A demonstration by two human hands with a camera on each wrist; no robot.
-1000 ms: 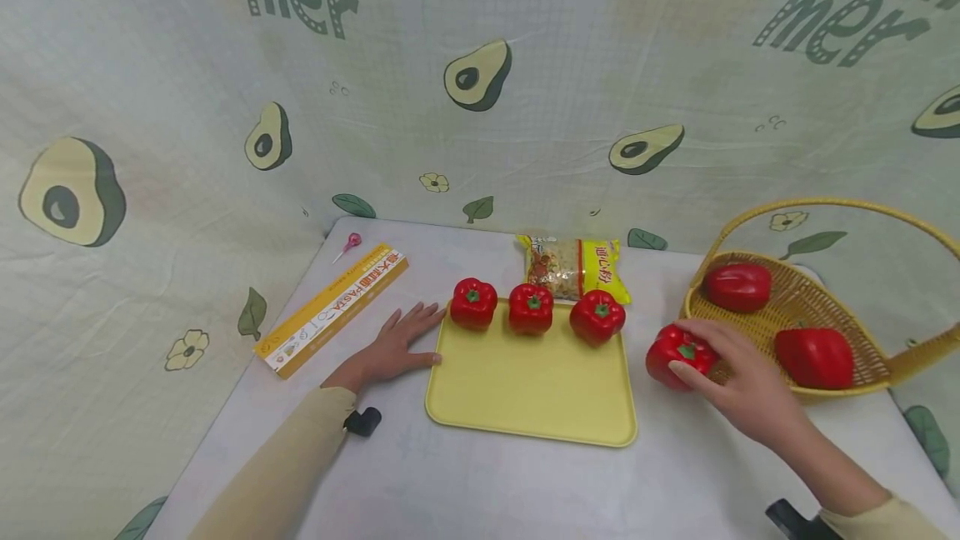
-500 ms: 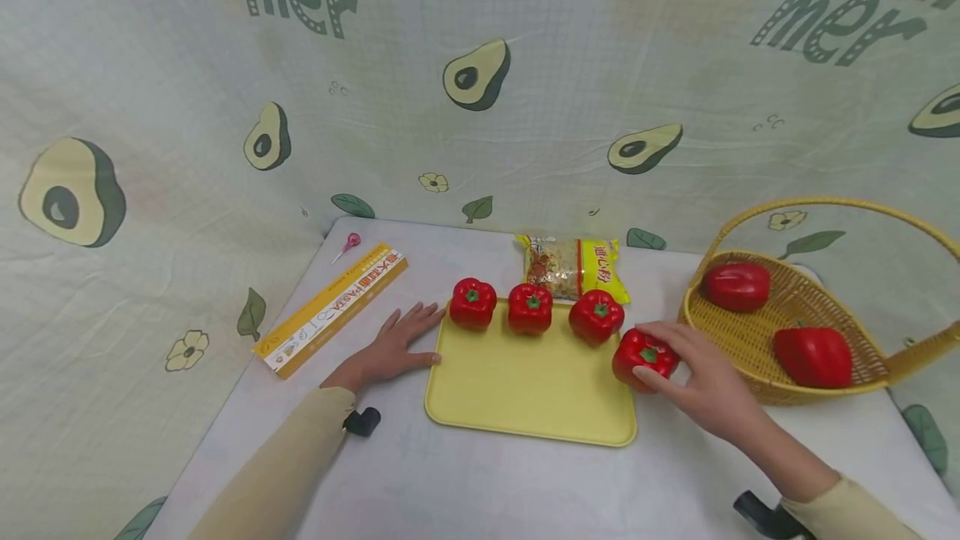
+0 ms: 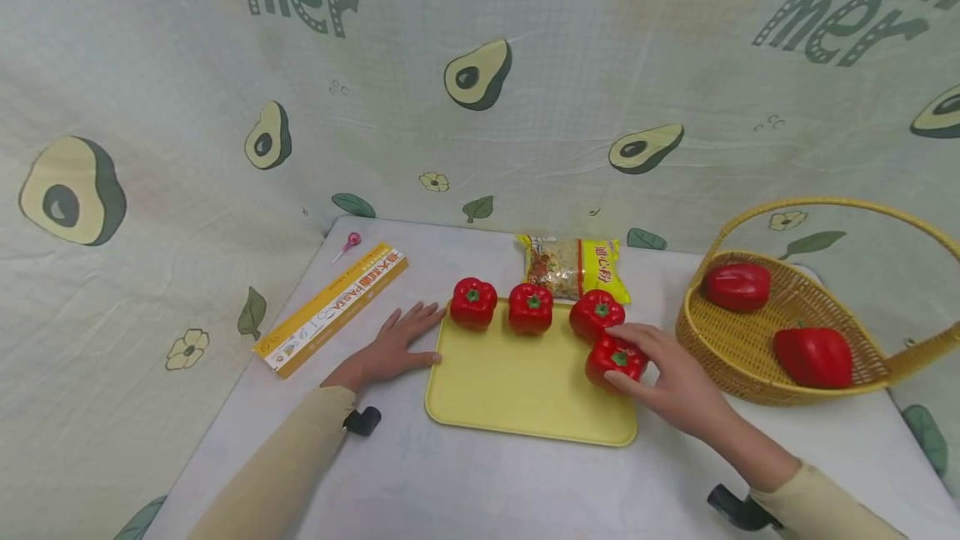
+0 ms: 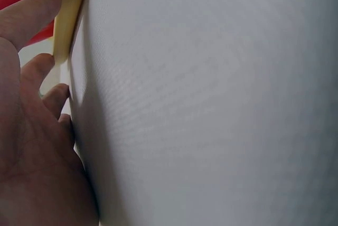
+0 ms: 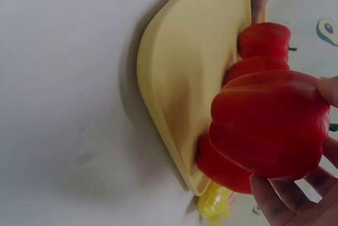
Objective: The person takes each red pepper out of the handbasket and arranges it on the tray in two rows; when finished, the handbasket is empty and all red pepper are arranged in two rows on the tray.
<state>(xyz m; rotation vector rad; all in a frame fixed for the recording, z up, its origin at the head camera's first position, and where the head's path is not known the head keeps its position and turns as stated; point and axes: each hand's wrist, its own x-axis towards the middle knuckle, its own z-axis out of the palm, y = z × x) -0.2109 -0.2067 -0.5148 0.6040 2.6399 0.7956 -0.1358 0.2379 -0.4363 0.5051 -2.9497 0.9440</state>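
Observation:
My right hand [image 3: 671, 377] grips a red bell pepper [image 3: 615, 359] between thumb and fingers, over the right side of a yellow tray [image 3: 517, 394]. The right wrist view shows this held bell pepper [image 5: 269, 125] close up, with a gap between it and the tray floor. Three more red peppers stand in a row along the tray's far edge: a left one [image 3: 473, 304], a middle one [image 3: 530, 309] and a right one [image 3: 596, 313], which the held pepper partly overlaps. My left hand [image 3: 393, 346] lies with spread fingers at the tray's left edge, thumb touching the rim.
A wicker basket [image 3: 701, 348] with a tall handle stands at the right, two red peppers [image 3: 813, 358] inside. Behind the tray lies a yellow pasta bag [image 3: 573, 267]. A long pasta box [image 3: 333, 309] and a small pink-headed stick [image 3: 352, 240] lie at the left. Printed cloth hangs behind.
My right hand has carried the held pepper leftward, from beside the basket to over the tray's right side. The left hand stays at the tray's edge.

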